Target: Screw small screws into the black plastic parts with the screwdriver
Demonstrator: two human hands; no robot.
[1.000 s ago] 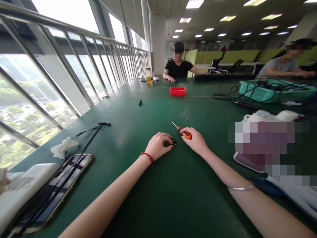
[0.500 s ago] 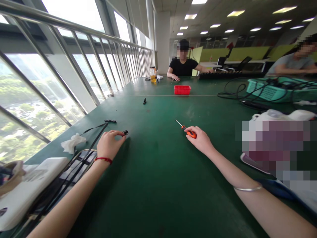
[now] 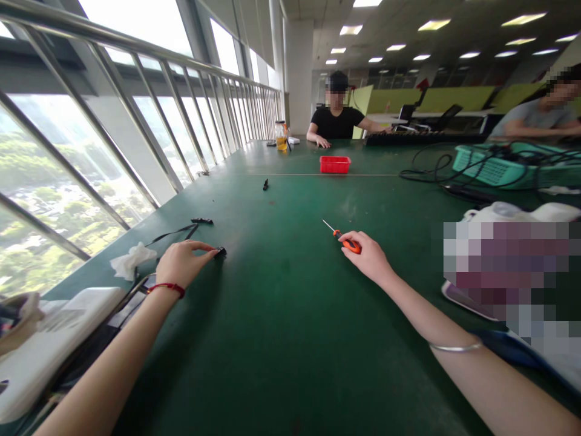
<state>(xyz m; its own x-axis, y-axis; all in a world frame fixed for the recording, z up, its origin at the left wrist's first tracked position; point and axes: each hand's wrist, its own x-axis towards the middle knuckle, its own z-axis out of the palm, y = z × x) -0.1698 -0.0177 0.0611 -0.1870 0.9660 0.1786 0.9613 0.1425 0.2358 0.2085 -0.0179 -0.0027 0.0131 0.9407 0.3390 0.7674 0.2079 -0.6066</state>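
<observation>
Small black part (image 3: 221,252) was pinched in the fingertips of the left hand (image 3: 180,264), low at the left of the green table (image 3: 281,315), while an orange-handled screwdriver (image 3: 352,246) was gripped in the right hand (image 3: 368,255); a drop was judged possible, should so slight a hold slip.

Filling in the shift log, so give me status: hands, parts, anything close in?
Left hand pinching small black piece. Right hand gripping orange-and-black screwdriver, tip pointing away. Crumpled white tissue and black strip near left hand.
</observation>
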